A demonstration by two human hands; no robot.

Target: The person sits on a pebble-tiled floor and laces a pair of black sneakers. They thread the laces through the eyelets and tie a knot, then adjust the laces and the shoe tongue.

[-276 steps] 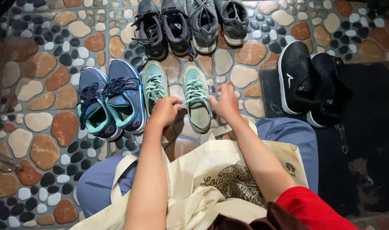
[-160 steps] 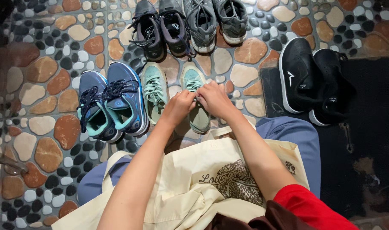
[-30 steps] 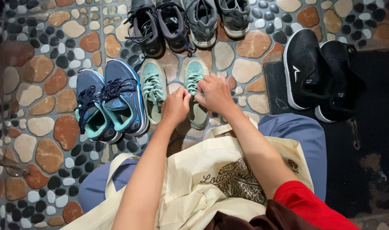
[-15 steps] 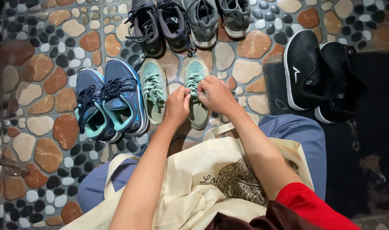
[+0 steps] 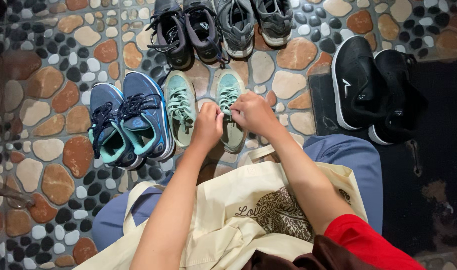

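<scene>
While both hands meet over the right mint-green sneaker [image 5: 232, 107] on the pebble floor [image 5: 53, 80], the left hand [image 5: 208, 125] and right hand [image 5: 252, 113] are closed, pinching its laces [image 5: 227, 95]. A slack pinch could let the knot slip loose; the cream tote bag [image 5: 248, 210] on the lap may slide forward.

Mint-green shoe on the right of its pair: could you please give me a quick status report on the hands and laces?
Left hand and right hand both pinching the laces of the right mint-green shoe. Shoe flat on pebble floor. Nothing in the way.
</scene>
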